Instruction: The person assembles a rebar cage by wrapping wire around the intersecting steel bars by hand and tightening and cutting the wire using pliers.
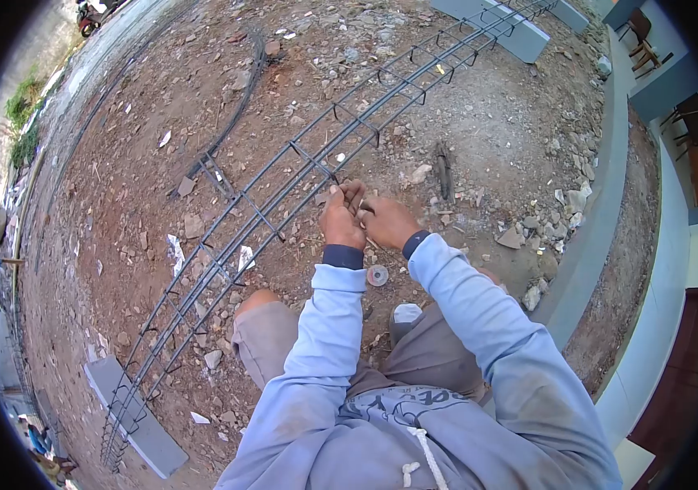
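A long rebar cage (266,214) of thin steel bars and square stirrups runs diagonally across the view, raised on grey blocks at its two ends. Close to its near side, around the middle, my two hands meet. My left hand (343,219) is curled with its palm partly turned up, fingers bent near a stirrup. Against it, my right hand (388,220) has its fingers pinched together at the left fingertips. Whatever lies between the fingers is too small or hidden to make out. Below the hands, a clear round plastic piece (377,275) lies on the dirt.
One grey block (157,437) supports the cage at lower left, another grey block (520,37) at upper right. Bent bars (239,118) lie on the ground beyond the cage. Rubble (529,237) and a low concrete edge (594,237) are on the right.
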### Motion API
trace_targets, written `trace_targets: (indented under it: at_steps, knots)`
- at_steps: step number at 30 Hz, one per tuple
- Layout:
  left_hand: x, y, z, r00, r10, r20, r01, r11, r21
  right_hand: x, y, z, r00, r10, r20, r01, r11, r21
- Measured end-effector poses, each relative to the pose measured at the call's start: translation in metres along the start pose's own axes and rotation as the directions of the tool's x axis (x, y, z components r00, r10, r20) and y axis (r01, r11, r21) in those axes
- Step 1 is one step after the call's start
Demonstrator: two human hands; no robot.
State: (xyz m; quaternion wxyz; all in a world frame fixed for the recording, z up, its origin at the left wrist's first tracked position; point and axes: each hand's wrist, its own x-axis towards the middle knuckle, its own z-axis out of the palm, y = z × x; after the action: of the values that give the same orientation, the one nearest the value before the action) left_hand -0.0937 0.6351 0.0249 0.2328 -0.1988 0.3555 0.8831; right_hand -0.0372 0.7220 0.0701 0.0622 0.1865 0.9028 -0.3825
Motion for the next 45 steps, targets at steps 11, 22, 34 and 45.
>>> trace_targets:
  at_steps: [11, 22, 34, 45]
  knots:
    - [0.030, 0.016, -0.015, 0.870, 0.489, -0.060, -0.325, 0.661, 0.676, 0.040, 0.029, 0.014, 0.975, 0.201, -0.095, -0.207, 0.977, -0.057]
    - [0.046, 0.043, 0.007, 0.834, 0.533, 0.140, -0.070, -0.149, 0.986, 0.088, 0.058, 0.042, 0.979, 0.203, 0.007, -0.203, 0.979, 0.022]
    - [0.060, 0.039, -0.007, 0.865, 0.455, 0.210, -0.237, 0.002, 0.972, 0.130, 0.049, 0.066, 0.929, 0.188, 0.319, -0.371, 0.483, 0.793]
    - [0.092, 0.055, -0.032, 0.946, 0.210, 0.249, -0.296, 0.234, 0.926, 0.126, 0.027, 0.053, 0.971, 0.190, 0.144, -0.238, 0.727, 0.644]
